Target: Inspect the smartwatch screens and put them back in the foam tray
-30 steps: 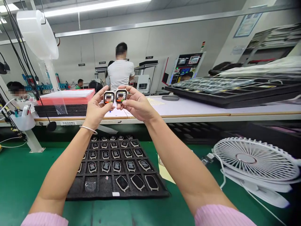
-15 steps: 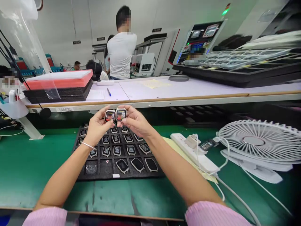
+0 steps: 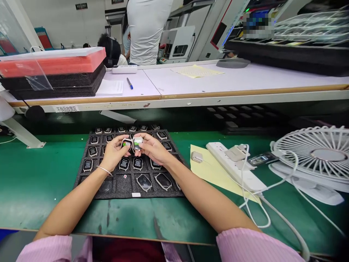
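My left hand point(image 3: 113, 154) pinches a small square watch body point(image 3: 126, 144) whose screen is lit. Beside it, my right hand point(image 3: 152, 149) grips a second watch body point(image 3: 137, 142), tilted so its pale side shows. The two pieces almost touch. Both hands hover just above a black foam tray point(image 3: 117, 183) on the green mat. The tray's pockets hold several more dark-screened watch bodies point(image 3: 144, 182), and a few front pockets look bare.
A white power strip point(image 3: 231, 171) with plugs and cables lies on yellow paper point(image 3: 207, 169) to the right. A white fan point(image 3: 319, 156) sits far right. Behind runs a raised shelf point(image 3: 191, 98) with stacked foam trays point(image 3: 54, 78), a pen and papers. People stand and sit beyond it.
Both hands came down from face height to just above the tray, still holding the two watch bodies. The right one has been tipped. My view dropped toward the bench.
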Action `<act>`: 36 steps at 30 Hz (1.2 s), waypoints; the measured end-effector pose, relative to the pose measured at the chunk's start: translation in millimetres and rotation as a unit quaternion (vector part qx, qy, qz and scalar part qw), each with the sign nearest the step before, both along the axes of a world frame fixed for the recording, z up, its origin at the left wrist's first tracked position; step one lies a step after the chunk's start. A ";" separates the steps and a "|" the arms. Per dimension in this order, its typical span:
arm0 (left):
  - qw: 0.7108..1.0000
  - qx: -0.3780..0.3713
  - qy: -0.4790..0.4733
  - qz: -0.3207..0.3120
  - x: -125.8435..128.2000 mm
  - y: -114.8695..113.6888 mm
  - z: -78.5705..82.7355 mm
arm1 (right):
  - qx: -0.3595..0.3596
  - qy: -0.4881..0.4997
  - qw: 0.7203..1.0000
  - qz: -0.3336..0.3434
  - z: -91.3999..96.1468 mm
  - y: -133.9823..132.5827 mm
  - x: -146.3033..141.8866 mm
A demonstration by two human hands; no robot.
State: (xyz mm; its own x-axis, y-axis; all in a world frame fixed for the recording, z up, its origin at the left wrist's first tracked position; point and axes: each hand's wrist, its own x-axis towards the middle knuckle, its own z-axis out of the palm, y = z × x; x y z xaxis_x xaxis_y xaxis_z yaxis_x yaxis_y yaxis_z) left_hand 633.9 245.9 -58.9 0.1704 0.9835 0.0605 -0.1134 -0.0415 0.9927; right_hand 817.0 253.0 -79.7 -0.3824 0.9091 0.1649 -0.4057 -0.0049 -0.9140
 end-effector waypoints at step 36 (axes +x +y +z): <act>0.993 -0.080 -0.086 -0.004 4.2 -0.1 -10.7 | -0.017 -0.011 0.999 -0.041 -13.0 0.7 2.8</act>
State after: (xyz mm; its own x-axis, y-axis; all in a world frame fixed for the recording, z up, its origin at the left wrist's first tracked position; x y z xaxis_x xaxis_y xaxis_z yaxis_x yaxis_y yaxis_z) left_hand 638.1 245.8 -69.6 0.1783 0.9816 -0.0682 -0.2808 0.1172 0.9526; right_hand 819.8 253.7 -92.7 -0.3106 0.9423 0.1251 -0.3851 -0.0044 -0.9229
